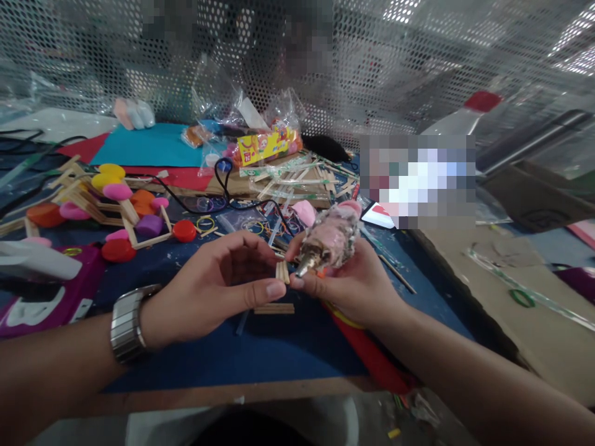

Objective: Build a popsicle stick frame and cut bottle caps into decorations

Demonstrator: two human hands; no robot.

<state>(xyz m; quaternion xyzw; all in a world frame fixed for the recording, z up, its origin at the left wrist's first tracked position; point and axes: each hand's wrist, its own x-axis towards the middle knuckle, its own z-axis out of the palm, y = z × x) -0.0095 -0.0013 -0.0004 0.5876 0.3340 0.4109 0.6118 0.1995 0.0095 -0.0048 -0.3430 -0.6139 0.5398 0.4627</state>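
My left hand [218, 288], a metal watch on its wrist, pinches a few short wooden sticks [282, 271] between thumb and fingertips. My right hand [353, 279] grips a pink glue gun [328, 240] wrapped in clear tape. Its metal nozzle points left and touches the top of the sticks. Both hands hover over a dark blue sheet [260, 353] near the table's front edge. A second bundle of sticks [274, 308] lies flat on the sheet just below my left thumb.
At the left lies a stick frame with coloured bottle caps [116, 204]. Behind it are blue and red sheets, plastic bags, a yellow packet [264, 147] and loose sticks. A black cable [204, 201] crosses the middle. Cardboard [511, 291] lies at the right, a perforated screen at the back.
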